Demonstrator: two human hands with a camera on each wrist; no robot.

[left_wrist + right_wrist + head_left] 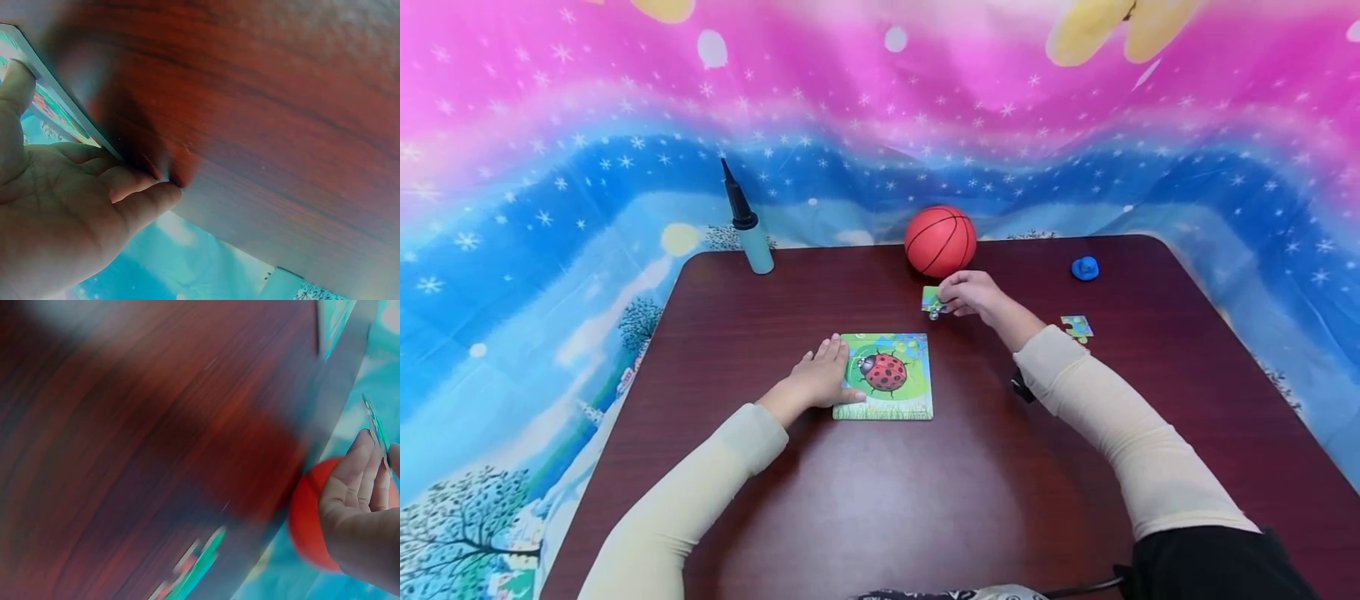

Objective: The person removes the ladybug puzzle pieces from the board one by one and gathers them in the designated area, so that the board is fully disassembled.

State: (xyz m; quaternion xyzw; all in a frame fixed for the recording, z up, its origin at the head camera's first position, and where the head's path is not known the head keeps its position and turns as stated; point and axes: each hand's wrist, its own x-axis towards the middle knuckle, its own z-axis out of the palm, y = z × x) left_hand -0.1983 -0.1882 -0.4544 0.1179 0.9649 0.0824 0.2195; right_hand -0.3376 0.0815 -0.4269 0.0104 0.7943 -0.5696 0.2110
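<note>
In the head view, a square ladybug puzzle board (887,375) lies on the table near its middle. My left hand (822,377) rests at the board's left edge. Its thumb (17,87) lies over the top face, and the other fingers extend along the side with straight tips toward the tabletop. Further back, my right hand (972,297) pinches a green and blue puzzle piece (930,300), raised before the red ball. The right wrist view shows that piece (374,428) edge-on between thumb and fingers. A second puzzle piece (1077,327) lies to the right, beyond the right forearm.
A red basketball (940,242) stands at the table's back edge. To its left is a teal hand pump (756,246) with a black nozzle. A small blue object (1086,267) sits at the back right. Printed cloth (820,192) hangs around the brown table (880,492).
</note>
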